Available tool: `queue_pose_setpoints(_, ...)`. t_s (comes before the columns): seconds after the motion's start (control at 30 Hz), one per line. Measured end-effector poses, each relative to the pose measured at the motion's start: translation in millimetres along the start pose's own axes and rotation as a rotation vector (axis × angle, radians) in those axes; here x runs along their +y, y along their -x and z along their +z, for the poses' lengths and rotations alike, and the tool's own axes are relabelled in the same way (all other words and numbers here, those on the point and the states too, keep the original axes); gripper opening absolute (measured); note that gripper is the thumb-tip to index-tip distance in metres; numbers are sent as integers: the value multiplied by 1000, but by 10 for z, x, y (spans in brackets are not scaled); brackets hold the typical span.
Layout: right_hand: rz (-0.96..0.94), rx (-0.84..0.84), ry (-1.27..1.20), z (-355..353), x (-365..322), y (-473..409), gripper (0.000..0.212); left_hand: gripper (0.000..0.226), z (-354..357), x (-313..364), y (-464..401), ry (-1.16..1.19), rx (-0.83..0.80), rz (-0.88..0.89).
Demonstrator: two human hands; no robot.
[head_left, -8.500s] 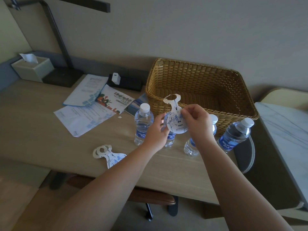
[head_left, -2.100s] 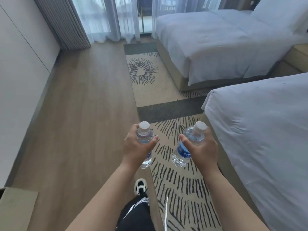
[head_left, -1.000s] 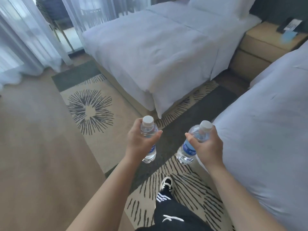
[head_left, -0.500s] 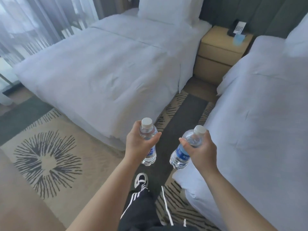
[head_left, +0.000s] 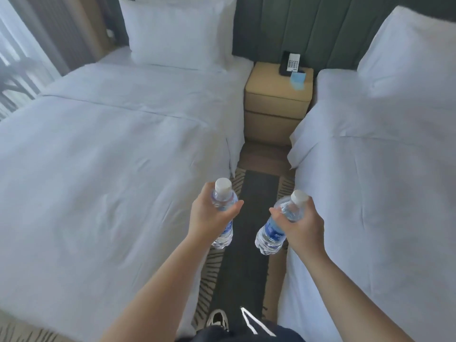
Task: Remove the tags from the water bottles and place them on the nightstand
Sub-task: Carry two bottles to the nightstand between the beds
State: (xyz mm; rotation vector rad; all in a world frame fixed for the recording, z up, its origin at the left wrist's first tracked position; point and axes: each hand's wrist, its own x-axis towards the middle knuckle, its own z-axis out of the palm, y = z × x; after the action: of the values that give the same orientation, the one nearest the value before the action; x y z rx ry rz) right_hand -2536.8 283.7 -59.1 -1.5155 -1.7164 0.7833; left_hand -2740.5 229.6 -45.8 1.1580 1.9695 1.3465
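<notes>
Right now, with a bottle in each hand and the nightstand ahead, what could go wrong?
1. The nightstand already holds a phone and a blue item at the back right; a bottle could knock them.
2. The right hand holds its bottle tilted, near the top; it might slip.

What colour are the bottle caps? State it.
White, both caps: left bottle's cap, right bottle's cap. The head view shows it best.
</notes>
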Motion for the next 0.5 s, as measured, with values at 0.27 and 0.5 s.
queue_pose_setpoints(0.27,78,116,-2,258,80,-1332,57,42,569,31,-1483,9,-101,7)
queue_pose_setpoints(0.5,58,105,9,377,341,-2972,59,42,1418,134,-2864,-15,-131,7)
